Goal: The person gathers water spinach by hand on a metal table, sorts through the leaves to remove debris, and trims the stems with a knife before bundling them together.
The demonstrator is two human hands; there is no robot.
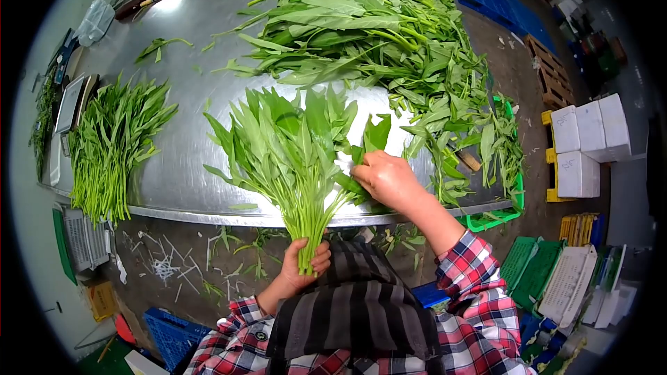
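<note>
My left hand [303,262] is wrapped round the lower stems of a bunch of water spinach [292,142], just in front of the table's near edge. The bunch fans out away from me, its leaves over the shiny metal top. At its right side my right hand [388,179] is closed in a pinch on a few dark green leaves [375,133]. Beyond both hands lies a large heap of loose water spinach [375,28]. Another bunch [111,142] lies at the table's left end, stems toward me.
The metal table [187,167] has a rounded near edge. A scale [69,103] stands at far left, knives [142,3] at the back left. A green crate [517,194] sits under leaves at the right. White boxes [590,128] are stacked farther right. Scraps litter the floor [180,257].
</note>
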